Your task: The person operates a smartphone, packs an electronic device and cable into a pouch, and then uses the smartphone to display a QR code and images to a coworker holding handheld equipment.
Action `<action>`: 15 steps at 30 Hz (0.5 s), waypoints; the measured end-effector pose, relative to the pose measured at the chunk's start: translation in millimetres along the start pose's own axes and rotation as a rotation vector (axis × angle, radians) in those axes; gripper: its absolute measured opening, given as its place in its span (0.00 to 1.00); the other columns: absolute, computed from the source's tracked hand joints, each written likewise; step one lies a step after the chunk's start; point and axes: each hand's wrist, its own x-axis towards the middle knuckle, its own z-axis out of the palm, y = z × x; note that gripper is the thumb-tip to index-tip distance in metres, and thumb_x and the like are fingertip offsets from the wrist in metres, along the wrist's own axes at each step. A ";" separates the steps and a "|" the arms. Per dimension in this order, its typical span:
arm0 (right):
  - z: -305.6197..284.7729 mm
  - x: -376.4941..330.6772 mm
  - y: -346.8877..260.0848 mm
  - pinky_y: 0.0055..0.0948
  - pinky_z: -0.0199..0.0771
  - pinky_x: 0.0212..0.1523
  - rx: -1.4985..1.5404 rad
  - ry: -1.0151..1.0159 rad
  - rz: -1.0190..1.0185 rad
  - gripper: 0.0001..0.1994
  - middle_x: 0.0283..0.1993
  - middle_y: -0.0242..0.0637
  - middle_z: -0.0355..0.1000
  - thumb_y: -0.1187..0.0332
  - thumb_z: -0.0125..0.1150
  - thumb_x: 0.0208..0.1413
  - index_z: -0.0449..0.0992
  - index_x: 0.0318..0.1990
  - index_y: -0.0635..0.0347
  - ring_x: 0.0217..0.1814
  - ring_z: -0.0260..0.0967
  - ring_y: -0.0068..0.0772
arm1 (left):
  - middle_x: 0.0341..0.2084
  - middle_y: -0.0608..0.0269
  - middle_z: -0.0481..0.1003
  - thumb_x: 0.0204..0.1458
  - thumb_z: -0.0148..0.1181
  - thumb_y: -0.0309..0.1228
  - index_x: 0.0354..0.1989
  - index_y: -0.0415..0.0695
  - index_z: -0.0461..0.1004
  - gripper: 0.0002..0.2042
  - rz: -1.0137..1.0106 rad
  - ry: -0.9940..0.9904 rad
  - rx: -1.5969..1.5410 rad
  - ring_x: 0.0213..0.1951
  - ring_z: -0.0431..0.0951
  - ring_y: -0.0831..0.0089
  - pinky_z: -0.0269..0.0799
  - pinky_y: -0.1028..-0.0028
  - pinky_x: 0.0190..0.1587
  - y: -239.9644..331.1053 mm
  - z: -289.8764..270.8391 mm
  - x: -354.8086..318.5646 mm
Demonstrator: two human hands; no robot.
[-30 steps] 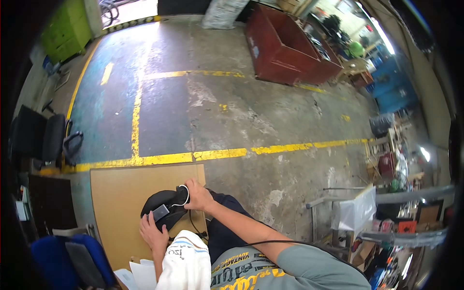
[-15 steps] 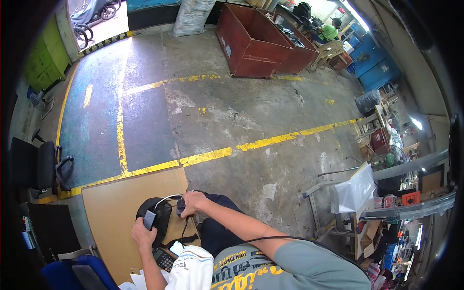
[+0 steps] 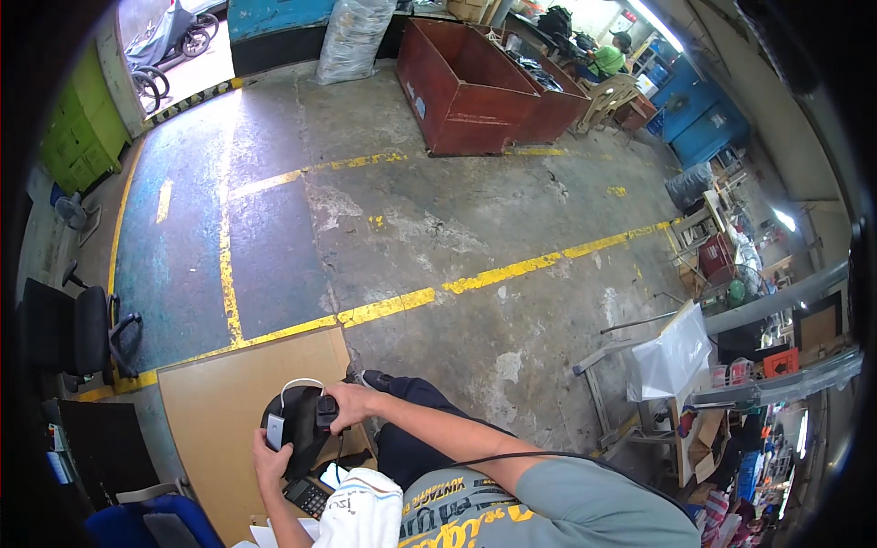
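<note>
A small flat grey device (image 3: 275, 431) with a white cable is gripped in my left hand (image 3: 271, 461). My right hand (image 3: 354, 405) is closed on a small black boxy device (image 3: 326, 411). The white cable (image 3: 301, 382) arcs from the grey device over to the black one. Under both hands a black bag (image 3: 306, 449) lies on the wooden tabletop (image 3: 210, 402). A dark cord hangs below the black device. Close to me sits a black calculator (image 3: 307, 498), partly covered by a white towel (image 3: 364, 511).
A blue chair (image 3: 151, 522) stands at the near left, a black office chair (image 3: 78, 324) beyond it. At the right is a workbench with a plastic-wrapped white box (image 3: 671, 356). Large red bins (image 3: 475, 91) stand far off, with a seated person (image 3: 607, 59) behind.
Both hands have moved slightly left and nearer to me with the devices. The black device now shows more plainly in my right hand. The view has shifted a little.
</note>
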 end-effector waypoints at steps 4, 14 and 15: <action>-3.4 -1.0 -6.7 0.38 0.77 0.51 0.067 0.094 -0.195 0.34 0.48 0.45 0.71 0.56 0.82 0.28 0.76 0.45 0.63 0.46 0.71 0.48 | 0.39 0.51 0.78 0.38 0.69 0.28 0.51 0.41 0.72 0.26 0.016 0.011 -0.315 0.37 0.78 0.55 0.75 0.62 0.45 4.5 2.4 -0.1; -1.2 0.9 16.4 0.37 0.75 0.54 0.072 0.031 -0.110 0.33 0.50 0.44 0.69 0.54 0.82 0.28 0.77 0.43 0.64 0.51 0.69 0.47 | 0.56 0.48 0.74 0.36 0.70 0.31 0.48 0.40 0.78 0.25 0.211 -0.087 0.415 0.48 0.78 0.51 0.75 0.60 0.50 27.9 39.2 -6.3; 1.0 0.6 20.4 0.37 0.75 0.54 0.076 0.036 -0.111 0.33 0.50 0.44 0.69 0.54 0.82 0.28 0.77 0.43 0.64 0.51 0.69 0.47 | 0.56 0.48 0.74 0.36 0.70 0.31 0.48 0.40 0.78 0.25 0.216 -0.088 0.419 0.48 0.78 0.51 0.75 0.60 0.50 27.0 43.3 -8.1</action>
